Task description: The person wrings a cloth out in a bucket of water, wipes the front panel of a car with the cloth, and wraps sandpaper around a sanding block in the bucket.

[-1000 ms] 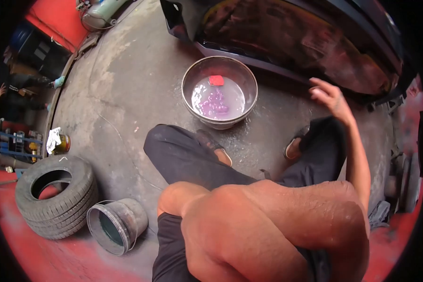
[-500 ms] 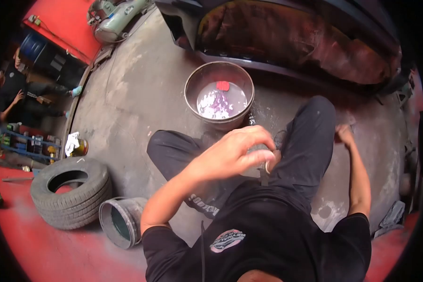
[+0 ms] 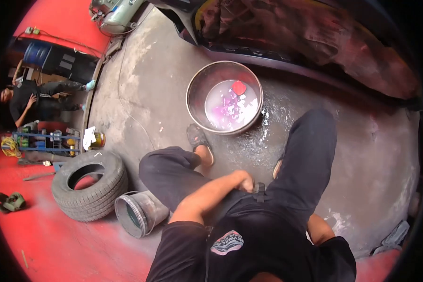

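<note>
My left hand (image 3: 244,180) is closed and rests at my lap, beside the dark strap at my waist. Anything inside its curled fingers is hidden. My right forearm (image 3: 320,230) goes down behind my right thigh, and the hand itself is out of sight. On the floor in front of me stands a wide round bucket (image 3: 191,101) with cloudy liquid that reflects white and pink. A red squarish piece (image 3: 238,88) shows in the liquid. Neither hand touches the bucket.
Wet floor (image 3: 272,127) lies right of the bucket, below a dark car panel (image 3: 277,58) with a masked opening. To the left are a tyre (image 3: 91,197), a tipped pail (image 3: 150,214) and a tool rack (image 3: 47,142). Another person (image 3: 26,96) is at the far left.
My left hand has dropped from above my lap to my waist. My right hand has drawn back from beside the right knee and out of sight. The view has shifted slightly.
</note>
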`<state>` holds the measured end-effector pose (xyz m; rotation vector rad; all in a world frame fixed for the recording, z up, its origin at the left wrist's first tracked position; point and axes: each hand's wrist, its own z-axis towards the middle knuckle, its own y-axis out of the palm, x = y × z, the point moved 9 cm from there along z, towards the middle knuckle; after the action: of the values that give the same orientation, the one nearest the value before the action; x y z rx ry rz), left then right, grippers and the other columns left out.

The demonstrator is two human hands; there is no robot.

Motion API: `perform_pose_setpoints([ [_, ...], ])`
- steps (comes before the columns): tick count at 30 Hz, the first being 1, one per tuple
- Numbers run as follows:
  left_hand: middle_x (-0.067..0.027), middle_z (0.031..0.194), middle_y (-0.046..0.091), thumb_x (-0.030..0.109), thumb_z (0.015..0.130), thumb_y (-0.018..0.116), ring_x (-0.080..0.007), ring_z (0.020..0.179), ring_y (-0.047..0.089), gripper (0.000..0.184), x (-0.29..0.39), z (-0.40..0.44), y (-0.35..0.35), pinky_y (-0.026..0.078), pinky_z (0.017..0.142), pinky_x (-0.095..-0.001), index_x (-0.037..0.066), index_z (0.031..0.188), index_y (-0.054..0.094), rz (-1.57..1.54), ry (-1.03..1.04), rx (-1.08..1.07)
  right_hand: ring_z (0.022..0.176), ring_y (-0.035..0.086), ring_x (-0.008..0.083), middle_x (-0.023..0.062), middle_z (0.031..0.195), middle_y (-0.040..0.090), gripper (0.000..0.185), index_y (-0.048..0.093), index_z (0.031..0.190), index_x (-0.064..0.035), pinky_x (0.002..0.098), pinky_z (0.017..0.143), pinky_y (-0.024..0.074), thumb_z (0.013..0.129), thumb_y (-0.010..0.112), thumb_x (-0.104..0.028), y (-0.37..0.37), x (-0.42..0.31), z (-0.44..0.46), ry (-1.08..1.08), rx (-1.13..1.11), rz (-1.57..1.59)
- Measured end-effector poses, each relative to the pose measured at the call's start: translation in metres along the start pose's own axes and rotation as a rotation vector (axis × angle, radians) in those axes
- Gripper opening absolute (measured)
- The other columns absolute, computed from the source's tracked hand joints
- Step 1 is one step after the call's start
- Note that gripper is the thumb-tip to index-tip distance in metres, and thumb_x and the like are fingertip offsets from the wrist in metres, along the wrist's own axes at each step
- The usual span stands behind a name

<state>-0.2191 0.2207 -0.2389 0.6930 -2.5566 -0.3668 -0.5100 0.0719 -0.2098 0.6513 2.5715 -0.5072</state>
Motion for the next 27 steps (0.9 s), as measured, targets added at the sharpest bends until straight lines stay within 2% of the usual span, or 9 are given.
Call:
perform_pose_setpoints([
  [1,-0.0135,0.124,0.074,0.031,0.091,0.073,-0.0257,0.108,0.072,0.046,-0.007,0.011,0.014,0.057,0.095,-0.0453,0.006,0.129,0.07,-0.05,0.003,-0.083,0.086,0.075,0.0244,0.0209,0.106,0.075,0.043,0.063,0.131,0.0047,0.0401,0.074,0.0628,0.105,0.054,-0.027,0.001,0.005,0.0,0.016,0.018,0.022],
  [3,-0.0127,0.122,0.074,0.029,0.089,0.075,-0.0254,0.106,0.072,0.046,-0.014,0.007,0.019,0.057,0.094,-0.045,0.005,0.128,0.07,-0.038,-0.033,-0.092,0.087,0.075,0.0241,0.0206,0.107,0.074,0.043,0.063,0.132,0.0045,0.04,0.074,0.0626,0.105,0.054,-0.027,0.004,0.015,-0.007,0.058,0.047,0.063],
  [8,-0.0145,0.125,0.071,0.025,0.084,0.077,-0.027,0.11,0.069,0.054,-0.001,0.029,0.052,0.056,0.087,-0.0473,-0.001,0.13,0.067,-0.138,-0.061,-0.468,0.089,0.074,0.0233,0.0199,0.109,0.074,0.043,0.063,0.132,0.0041,0.0397,0.076,0.0621,0.105,0.055,-0.028,0.003,0.026,-0.03,0.202,0.083,0.115],
  [10,-0.0149,0.125,0.071,0.026,0.085,0.076,-0.0275,0.11,0.069,0.053,0.006,0.033,0.053,0.056,0.088,-0.0471,0.0,0.13,0.067,-0.189,-0.033,-0.542,0.09,0.073,0.023,0.0196,0.11,0.074,0.043,0.063,0.133,0.0039,0.0396,0.076,0.0619,0.105,0.055,-0.028,0.002,0.021,-0.035,0.249,0.086,0.125],
  [18,-0.0163,0.126,0.07,0.029,0.089,0.071,-0.0295,0.112,0.068,0.049,-0.009,-0.004,0.029,0.054,0.092,-0.0463,0.001,0.129,0.068,-0.326,0.026,-0.475,0.093,0.072,0.0219,0.0185,0.113,0.073,0.044,0.062,0.133,0.0031,0.0392,0.078,0.0612,0.105,0.055,-0.03,-0.001,-0.019,0.002,0.325,0.089,0.171],
  [27,-0.018,0.127,0.07,0.032,0.094,0.066,-0.0318,0.114,0.067,0.045,-0.08,-0.068,-0.031,0.052,0.096,-0.0454,0.002,0.128,0.068,-0.273,-0.039,-0.298,0.097,0.071,0.0205,0.0173,0.116,0.072,0.045,0.061,0.135,0.0023,0.0387,0.081,0.0603,0.104,0.056,-0.031,0.024,-0.087,0.049,0.285,0.151,0.285],
])
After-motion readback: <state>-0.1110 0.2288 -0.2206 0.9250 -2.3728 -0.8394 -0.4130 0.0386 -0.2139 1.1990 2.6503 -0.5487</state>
